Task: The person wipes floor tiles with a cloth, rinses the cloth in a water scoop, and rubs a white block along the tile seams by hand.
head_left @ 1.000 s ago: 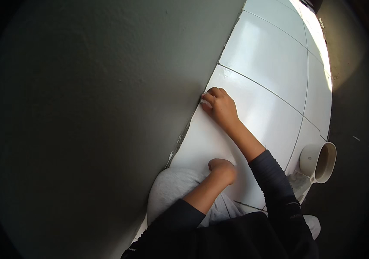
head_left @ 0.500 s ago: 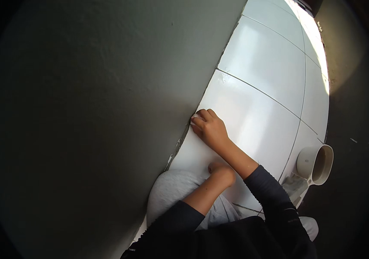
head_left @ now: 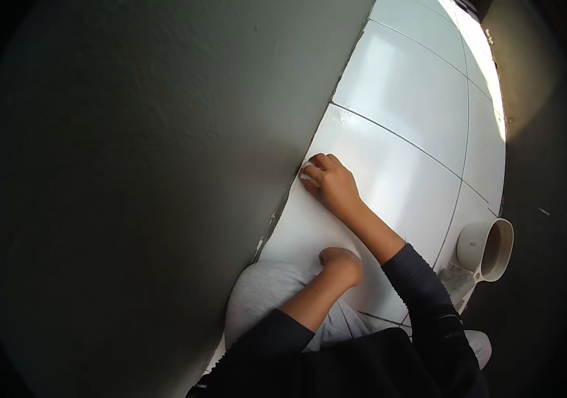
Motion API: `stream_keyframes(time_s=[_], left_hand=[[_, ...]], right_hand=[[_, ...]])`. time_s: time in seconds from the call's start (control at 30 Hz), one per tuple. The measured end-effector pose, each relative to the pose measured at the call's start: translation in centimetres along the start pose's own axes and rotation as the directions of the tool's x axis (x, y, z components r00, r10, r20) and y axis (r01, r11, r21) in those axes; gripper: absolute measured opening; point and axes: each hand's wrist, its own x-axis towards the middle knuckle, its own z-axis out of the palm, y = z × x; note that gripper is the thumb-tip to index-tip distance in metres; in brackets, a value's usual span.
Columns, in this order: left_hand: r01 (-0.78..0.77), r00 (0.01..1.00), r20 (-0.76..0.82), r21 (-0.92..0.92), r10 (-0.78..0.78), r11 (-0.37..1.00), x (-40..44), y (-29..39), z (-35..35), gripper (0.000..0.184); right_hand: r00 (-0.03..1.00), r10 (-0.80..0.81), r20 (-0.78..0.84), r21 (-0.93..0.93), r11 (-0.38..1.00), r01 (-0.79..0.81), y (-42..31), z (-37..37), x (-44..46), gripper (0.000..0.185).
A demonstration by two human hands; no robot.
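Person's right hand (head_left: pixel 334 180) was at the foot of the wall (head_left: pixel 164 166), fingers curled into a closed grip, back of hand up. Right forearm (head_left: pixel 379 231) angled back away from the wall. Left hand (head_left: pixel 343 264) sat farther off the wall, wrist sharply bent, fingers mostly hidden, grip unreadable. Left forearm (head_left: pixel 313 302) crossed over the left knee (head_left: pixel 263 282), which was right beside the wall.
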Motion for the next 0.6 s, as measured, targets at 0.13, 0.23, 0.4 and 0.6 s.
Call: stream_keyframes(time_s=[0.13, 0.23, 0.4, 0.6], left_hand=[[-0.009, 0.998, 0.057, 0.001, 0.009, 1.0, -1.0, 0.0, -0.8, 0.03], [-0.03, 1.0, -0.002, 0.03, 0.03, 0.999, -0.3, 0.0, 0.0, 0.03], [-0.035, 0.999, 0.003, 0.011, 0.035, 0.999, -0.1, 0.0, 0.4, 0.028], [-0.038, 0.999, -0.006, 0.036, 0.038, 0.999, -0.6, 0.2, -0.4, 0.028]], right_hand=[[0.988, 0.101, -0.115, -0.059, 0.992, -0.109, 2.8, -0.3, 3.5, 0.016], [0.993, 0.058, -0.104, -0.079, 0.995, -0.066, 1.9, 0.2, 3.1, 0.015], [0.992, 0.036, -0.12, -0.074, 0.996, -0.046, 3.1, -0.2, 3.4, 0.016], [0.994, 0.0, -0.111, -0.048, 0.999, -0.006, 2.2, 0.1, 2.6, 0.019]])
